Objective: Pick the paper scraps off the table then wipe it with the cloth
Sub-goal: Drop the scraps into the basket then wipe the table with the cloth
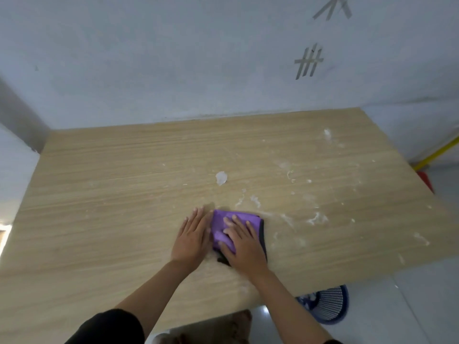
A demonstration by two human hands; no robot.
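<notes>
A folded purple cloth [221, 224] with a dark edge lies on the wooden table [111, 194] near its front middle. My right hand [242, 240] presses flat on the cloth with straight, spread fingers. My left hand [192, 235] rests flat on the bare wood right beside the cloth's left edge. One white paper scrap [221, 178] lies beyond the cloth toward the table's centre. Several tiny white bits and smears [316, 218] are scattered over the right half of the table.
The table stands against a pale wall at its far edge. A blue slotted basket [331, 302] sits on the tiled floor under the table's front right corner. A yellow pole [437, 152] and something red [426, 180] are off the right edge.
</notes>
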